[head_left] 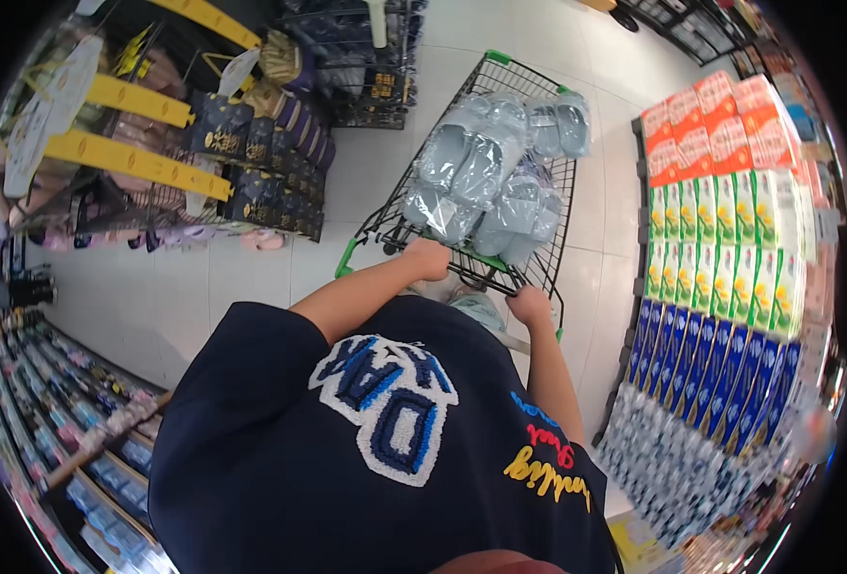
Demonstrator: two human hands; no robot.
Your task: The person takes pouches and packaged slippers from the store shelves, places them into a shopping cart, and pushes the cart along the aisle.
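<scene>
A shop aisle with a pale tiled floor (251, 277). A wire trolley (538, 268) in the middle holds bagged grey slippers (486, 177). On the right, stacked cartons (730, 220) run in orange, green and blue bands. On the far left, racks with yellow rails (132, 158) carry dark packets (270, 182). Near left, shelves (79, 421) hold small goods.

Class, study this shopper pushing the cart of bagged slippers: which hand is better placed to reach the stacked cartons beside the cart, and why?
Probably the right hand. It grips the cart handle on the side nearest the stacked cartons. The left hand holds the handle's other end, toward the open floor.
</scene>
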